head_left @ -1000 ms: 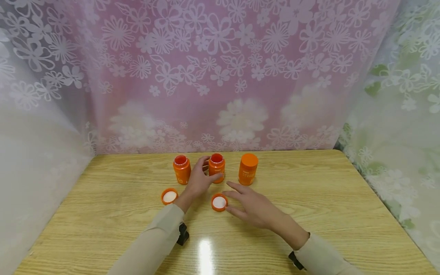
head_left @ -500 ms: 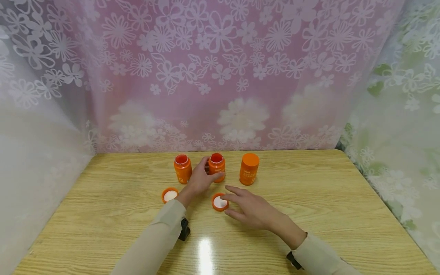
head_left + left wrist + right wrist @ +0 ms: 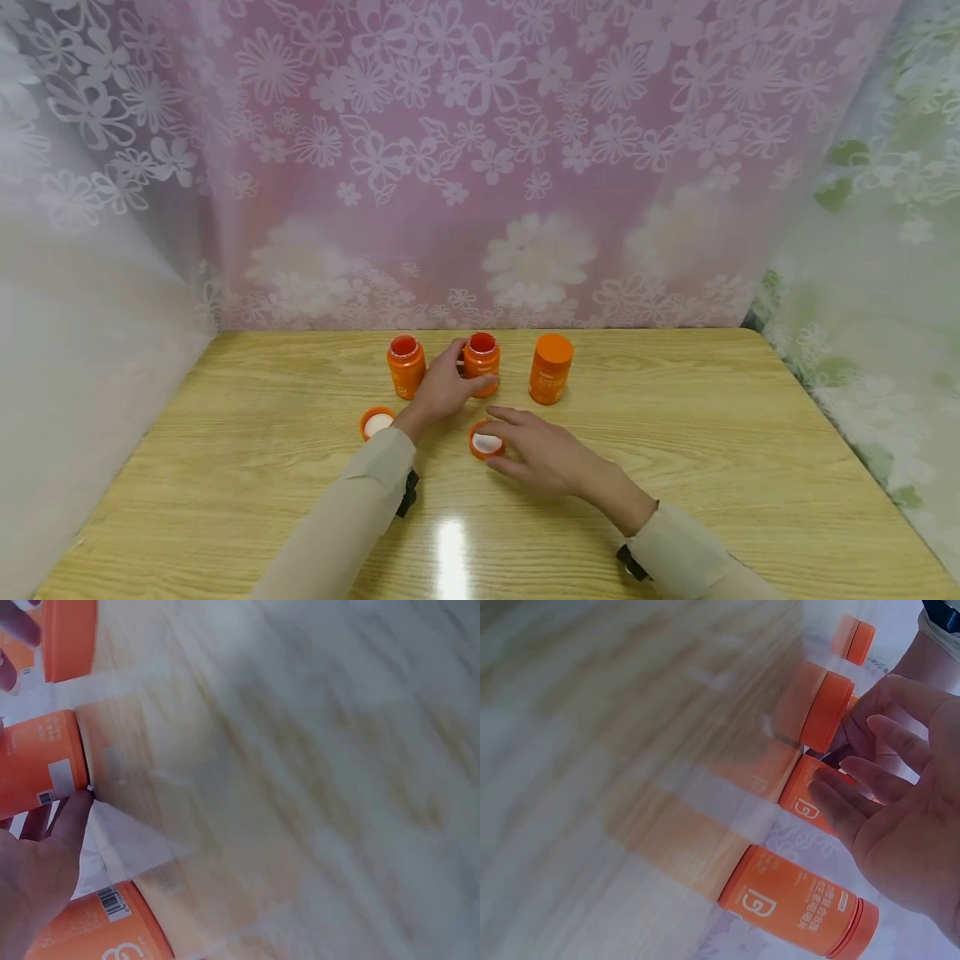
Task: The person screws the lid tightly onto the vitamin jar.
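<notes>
Uncapped orange bottle (image 3: 482, 363) stands upright in my left hand (image 3: 444, 390), thumb and fingers curled round it. My right hand (image 3: 543, 454), fingers loosely spread, gripping nothing, hovers at the upturned cap (image 3: 487, 444); I judge the step to be fetching it, next needing a pinch at its rim.

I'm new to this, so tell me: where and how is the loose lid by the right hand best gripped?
Probably by opposite sides of its outer rim: the loose lid lies flat, a low ring with its white inside facing up. Coming from above and the right looks easiest, as the right hand is there and the left hand holds the middle jar.
</notes>
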Motion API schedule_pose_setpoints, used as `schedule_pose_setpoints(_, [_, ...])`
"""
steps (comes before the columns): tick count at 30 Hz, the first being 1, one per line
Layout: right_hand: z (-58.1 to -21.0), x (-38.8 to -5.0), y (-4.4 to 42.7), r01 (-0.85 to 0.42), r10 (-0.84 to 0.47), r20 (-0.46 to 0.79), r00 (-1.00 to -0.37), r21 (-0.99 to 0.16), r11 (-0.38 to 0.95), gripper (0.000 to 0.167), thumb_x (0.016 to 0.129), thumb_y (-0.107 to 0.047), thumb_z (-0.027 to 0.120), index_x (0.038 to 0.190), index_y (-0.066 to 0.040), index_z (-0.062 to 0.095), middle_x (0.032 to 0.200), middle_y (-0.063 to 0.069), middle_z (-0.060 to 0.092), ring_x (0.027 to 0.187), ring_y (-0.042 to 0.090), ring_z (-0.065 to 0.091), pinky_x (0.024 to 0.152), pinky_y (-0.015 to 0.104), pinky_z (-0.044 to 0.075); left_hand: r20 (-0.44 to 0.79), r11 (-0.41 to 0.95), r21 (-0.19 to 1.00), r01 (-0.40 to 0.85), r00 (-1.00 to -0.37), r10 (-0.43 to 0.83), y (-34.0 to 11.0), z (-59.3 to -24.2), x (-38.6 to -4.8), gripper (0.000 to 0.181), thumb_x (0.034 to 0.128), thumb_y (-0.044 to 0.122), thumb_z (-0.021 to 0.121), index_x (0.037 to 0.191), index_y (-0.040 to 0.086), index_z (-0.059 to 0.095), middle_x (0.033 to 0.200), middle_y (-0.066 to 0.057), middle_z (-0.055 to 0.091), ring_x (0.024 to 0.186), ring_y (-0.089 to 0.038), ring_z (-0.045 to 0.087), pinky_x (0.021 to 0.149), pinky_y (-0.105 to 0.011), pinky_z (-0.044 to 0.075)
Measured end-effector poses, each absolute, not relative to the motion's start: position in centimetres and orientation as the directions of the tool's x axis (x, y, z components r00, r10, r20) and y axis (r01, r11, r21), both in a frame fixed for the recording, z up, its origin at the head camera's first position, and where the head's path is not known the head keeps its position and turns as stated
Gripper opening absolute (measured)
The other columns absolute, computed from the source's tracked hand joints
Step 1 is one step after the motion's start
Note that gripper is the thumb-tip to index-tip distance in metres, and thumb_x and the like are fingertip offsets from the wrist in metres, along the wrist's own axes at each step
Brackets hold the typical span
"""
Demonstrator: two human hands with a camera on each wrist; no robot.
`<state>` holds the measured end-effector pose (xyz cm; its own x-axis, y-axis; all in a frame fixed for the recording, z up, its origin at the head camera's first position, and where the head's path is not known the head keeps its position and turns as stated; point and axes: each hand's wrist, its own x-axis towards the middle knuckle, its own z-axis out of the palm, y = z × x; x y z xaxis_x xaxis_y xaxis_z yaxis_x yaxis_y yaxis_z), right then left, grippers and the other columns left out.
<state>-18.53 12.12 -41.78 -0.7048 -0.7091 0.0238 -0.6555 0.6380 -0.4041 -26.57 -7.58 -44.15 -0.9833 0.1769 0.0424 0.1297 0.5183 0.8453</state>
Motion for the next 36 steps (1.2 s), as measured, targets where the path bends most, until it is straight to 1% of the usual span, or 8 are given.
schedule_pose_setpoints(8, [-42.1, -19.5, 11.1, -0.71, -0.746, 0.053, -0.664, -0.358, 0.606, 0.04, 0.09, -0.03, 0.066, 0.127, -0.015, 0.059, 0.14, 0.012, 0.046, 0.125, 0.031, 0.045, 0.098, 0.047, 0.042, 0.032, 0.511, 0.849, 0.133, -0.979, 0.201, -7.5, -44.1, -26.6, 0.074, 0.0836, 0.037, 0.074, 0.143, 0.014, 0.036, 0.132, -0.003, 0.053, 0.113, -0.021, 0.055, 0.096, -0.038, 0.045])
schedule_pose_setpoints(17, [-42.4, -20.3, 10.4, -0.78, -0.812, 0.069, -0.58, -0.334, 0.529, 0.038, 0.087, -0.018, 0.07, 0.123, -0.011, 0.062, 0.131, 0.009, 0.053, 0.116, 0.03, 0.05, 0.099, 0.044, 0.041, 0.035, 0.515, 0.845, 0.142, -0.977, 0.211, -7.6, -44.2, -26.7, 0.073, 0.084, 0.037, 0.073, 0.143, 0.015, 0.036, 0.133, -0.002, 0.052, 0.115, -0.02, 0.054, 0.098, -0.037, 0.043])
schedule_pose_setpoints(21, [-42.4, -20.6, 10.1, -0.784, -0.818, 0.048, -0.574, -0.32, 0.532, 0.035, 0.086, -0.015, 0.071, 0.12, -0.011, 0.064, 0.126, 0.006, 0.055, 0.109, 0.028, 0.052, 0.093, 0.041, 0.044, 0.036, 0.518, 0.844, 0.142, -0.977, 0.211, -7.7, -44.1, -26.7, 0.074, 0.0843, 0.036, 0.073, 0.144, 0.015, 0.035, 0.133, -0.002, 0.052, 0.115, -0.02, 0.054, 0.098, -0.037, 0.044])
schedule_pose_setpoints(27, [-42.1, -21.0, 9.9, -0.769, -0.808, 0.011, -0.59, -0.312, 0.558, 0.03, 0.083, -0.014, 0.073, 0.112, -0.015, 0.065, 0.117, 0.002, 0.058, 0.099, 0.024, 0.052, 0.086, 0.037, 0.046, 0.03, 0.525, 0.839, 0.143, -0.975, 0.219, -7.6, -44.1, -26.8, 0.075, 0.0843, 0.038, 0.073, 0.144, 0.015, 0.034, 0.134, -0.002, 0.051, 0.115, -0.02, 0.054, 0.098, -0.036, 0.043])
schedule_pose_setpoints(32, [-41.9, -21.1, 9.6, -0.774, -0.815, -0.007, -0.579, -0.309, 0.552, 0.03, 0.083, -0.015, 0.073, 0.112, -0.014, 0.065, 0.116, 0.002, 0.058, 0.097, 0.023, 0.052, 0.088, 0.038, 0.043, 0.027, 0.531, 0.837, 0.135, -0.978, 0.207, -7.7, -44.2, -26.8, 0.075, 0.0841, 0.037, 0.073, 0.144, 0.016, 0.034, 0.134, -0.002, 0.051, 0.115, -0.02, 0.054, 0.099, -0.036, 0.043])
schedule_pose_setpoints(36, [-41.7, -21.1, 9.4, -0.769, -0.813, -0.028, -0.582, -0.307, 0.561, 0.031, 0.083, -0.016, 0.074, 0.112, -0.015, 0.065, 0.115, 0.002, 0.058, 0.097, 0.022, 0.052, 0.088, 0.037, 0.043, 0.026, 0.527, 0.839, 0.135, -0.978, 0.208, -7.8, -44.3, -26.7, 0.074, 0.0841, 0.036, 0.073, 0.144, 0.016, 0.034, 0.134, -0.003, 0.051, 0.116, -0.02, 0.054, 0.099, -0.036, 0.043])
